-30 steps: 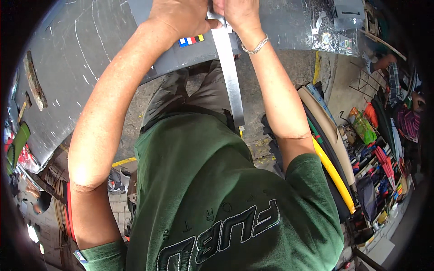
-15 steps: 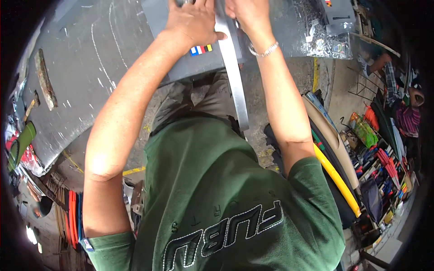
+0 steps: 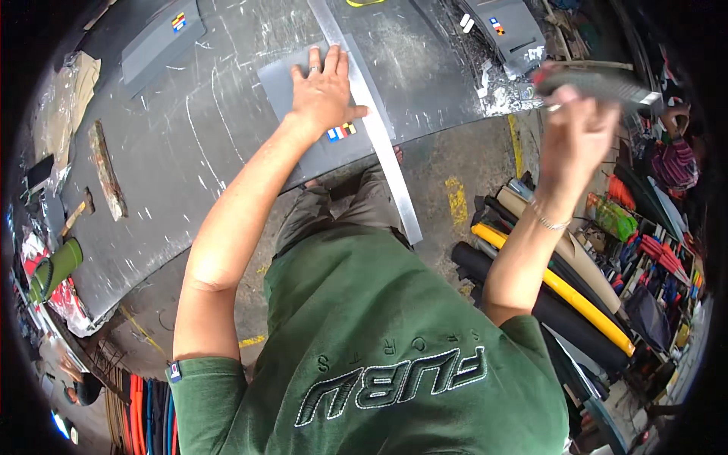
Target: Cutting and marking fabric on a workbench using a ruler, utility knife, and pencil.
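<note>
My left hand point(image 3: 322, 95) lies with fingers spread on a grey sheet point(image 3: 284, 72) marked with small coloured flags. Its thumb reaches onto the long metal straightedge point(image 3: 379, 140), which crosses the sheet and juts past the table's near edge. Raised off to the right, beyond the table edge, my right hand point(image 3: 580, 140) is closed on a long dark tool with a red end point(image 3: 599, 85). Motion smears this tool, so its exact kind is unclear.
The dark, scratched table point(image 3: 227, 45) carries another grey flagged piece point(image 3: 163, 45) at far left and one point(image 3: 504, 30) at far right. A hammer point(image 3: 76, 216) and a worn wooden strip point(image 3: 106, 171) lie left. Rolls of material, one yellow point(image 3: 561, 292), stand at right.
My right hand has left the straightedge and swung out to the right, with the dark tool now showing in it. My left hand stays on the sheet. The view takes in more of the table.
</note>
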### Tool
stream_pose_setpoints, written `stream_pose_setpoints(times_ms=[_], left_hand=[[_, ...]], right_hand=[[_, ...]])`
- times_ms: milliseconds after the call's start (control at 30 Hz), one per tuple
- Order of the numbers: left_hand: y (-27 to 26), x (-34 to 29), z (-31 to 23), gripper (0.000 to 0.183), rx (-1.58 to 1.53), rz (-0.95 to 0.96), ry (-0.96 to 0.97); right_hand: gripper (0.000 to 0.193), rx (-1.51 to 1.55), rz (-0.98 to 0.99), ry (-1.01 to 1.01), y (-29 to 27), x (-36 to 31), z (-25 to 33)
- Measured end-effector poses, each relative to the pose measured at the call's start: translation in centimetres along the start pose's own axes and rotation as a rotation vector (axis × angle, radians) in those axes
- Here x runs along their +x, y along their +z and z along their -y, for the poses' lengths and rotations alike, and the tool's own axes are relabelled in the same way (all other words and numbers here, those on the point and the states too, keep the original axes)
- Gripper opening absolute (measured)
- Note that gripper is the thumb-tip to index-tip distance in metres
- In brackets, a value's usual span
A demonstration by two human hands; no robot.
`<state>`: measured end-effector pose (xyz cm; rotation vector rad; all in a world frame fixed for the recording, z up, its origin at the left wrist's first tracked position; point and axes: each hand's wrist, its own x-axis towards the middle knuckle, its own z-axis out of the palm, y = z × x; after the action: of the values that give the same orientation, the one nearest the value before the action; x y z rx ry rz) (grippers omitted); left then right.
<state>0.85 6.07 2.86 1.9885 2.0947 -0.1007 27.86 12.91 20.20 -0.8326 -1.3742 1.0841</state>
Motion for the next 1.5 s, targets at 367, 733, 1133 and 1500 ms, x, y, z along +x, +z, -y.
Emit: stream_pose_setpoints(times_ms=[367,733,1133,1500], left_hand=[[-1.9,0.9,4.2,0.091,-0.058,-0.065,-0.139],[3.3,-2.7,12.1,0.051,-0.877,-0.206,-0.404],[-0.2,-7.3,9.4,0.042,-0.468,-0.205,0.018],[4.1,-6.0,4.3,0.084,-0.039,-0.327,0.038]], right_hand=[[0.043,-0.839,0.362,0.455,0.1,-20.6,-12.2],[0.028,-0.681,0.102,0.522,-4.0,-16.9,-9.4],[0.04,-0.514,-0.037,0.507,-2.5,-18.1,-10.1],[0.044,-0.481,0.033,0.521,0.7,-20.3,-10.4]])
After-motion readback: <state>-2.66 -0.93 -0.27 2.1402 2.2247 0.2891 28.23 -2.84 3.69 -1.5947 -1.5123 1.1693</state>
